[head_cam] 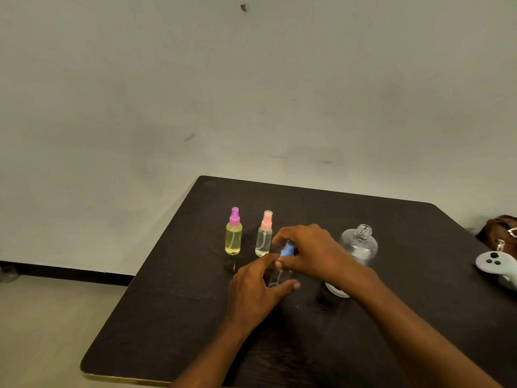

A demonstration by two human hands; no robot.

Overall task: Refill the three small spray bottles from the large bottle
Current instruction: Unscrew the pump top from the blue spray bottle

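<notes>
Three small spray bottles are on the dark desk point(167, 317). From the left, the yellow bottle with the purple spray head point(233, 236) stands upright. The clear bottle with the pink spray head point(264, 237) stands just beside it. The blue-headed bottle point(287, 251) is between your hands.

Your left hand point(256, 289) has its fingers curled round the clear body, and your right hand point(310, 252) pinches the blue head from above. I cannot tell whether you are loosening or tightening it. Either way, hold the body still with the left hand and turn only the head with the right, keeping it square on its thread.

One large bottle point(359, 245), clear and uncapped, stands just behind your right wrist, so mind that your forearm does not knock it. One round white piece point(337, 293), probably its cap, lies under that forearm. Further right lie one white game controller point(496, 267) and one brown bag point(500, 229).
</notes>
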